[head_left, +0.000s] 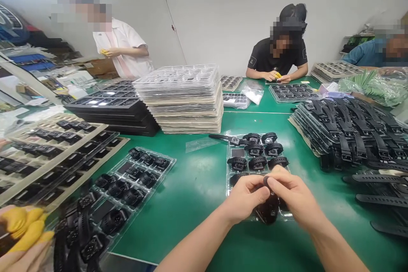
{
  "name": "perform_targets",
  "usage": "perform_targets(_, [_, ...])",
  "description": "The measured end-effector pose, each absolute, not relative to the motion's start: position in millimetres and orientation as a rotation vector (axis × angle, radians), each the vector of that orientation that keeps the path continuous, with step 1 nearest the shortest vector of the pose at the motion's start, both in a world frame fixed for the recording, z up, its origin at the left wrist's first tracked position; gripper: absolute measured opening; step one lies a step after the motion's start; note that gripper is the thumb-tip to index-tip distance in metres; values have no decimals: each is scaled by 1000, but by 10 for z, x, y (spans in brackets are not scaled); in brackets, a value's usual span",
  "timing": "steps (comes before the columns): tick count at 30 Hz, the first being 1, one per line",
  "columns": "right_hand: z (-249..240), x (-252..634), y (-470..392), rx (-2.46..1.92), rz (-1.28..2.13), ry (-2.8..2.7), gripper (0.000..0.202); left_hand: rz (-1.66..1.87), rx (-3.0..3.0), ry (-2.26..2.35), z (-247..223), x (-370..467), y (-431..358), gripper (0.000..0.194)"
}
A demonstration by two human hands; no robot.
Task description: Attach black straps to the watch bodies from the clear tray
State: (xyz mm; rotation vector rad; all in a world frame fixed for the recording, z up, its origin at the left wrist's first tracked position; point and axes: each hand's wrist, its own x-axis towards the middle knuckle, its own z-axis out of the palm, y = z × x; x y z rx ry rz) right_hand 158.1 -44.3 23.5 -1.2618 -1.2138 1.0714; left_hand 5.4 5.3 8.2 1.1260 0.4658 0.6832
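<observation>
Between my two hands is a black smartwatch (268, 209), its strap curled up at the top. My left hand (247, 195) pinches the strap from the left with thumb and fingers. From the right, my right hand (288, 185) grips the strap's upper end. Both hands are over the near part of a clear plastic tray (228, 187), which partly hides behind them. Several black smartwatches with looped straps (257, 162) sit in its compartments. One watch with its strap laid out straight (223, 137) lies across the tray's far left corner.
To the left lies another tray of watches (140, 174), near a co-worker's hand in yellow finger covers (24, 229). A tall tray stack (178, 102) stands behind. On the right are stacked trays topped with black straps (353, 123). Other people sit or stand across the green table (197, 187).
</observation>
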Motion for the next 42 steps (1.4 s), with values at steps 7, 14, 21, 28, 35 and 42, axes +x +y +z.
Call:
perform_targets(7, [222,1513,-452,-1219,1094,-828,41,506,1007,495,-25,90,39,56])
perform_targets(14, [221,1537,-422,-1200,1043,-733,41,384,825,344,-173,120,41,47])
perform_targets(21, [247,1565,-400,-1201,1017,-685,41,325,805,277,-225,99,47,44])
perform_targets(28, [215,1635,-382,-1217,921,-685,39,290,831,291,-206,113,22,46])
perform_targets(35, [183,1683,-372,-1167,934,-699,34,357,1060,412,-75,109,-10,49])
perform_targets(42, [173,1650,-511,-1264,905,-1218,36,977,2287,668,43,-20,22,29])
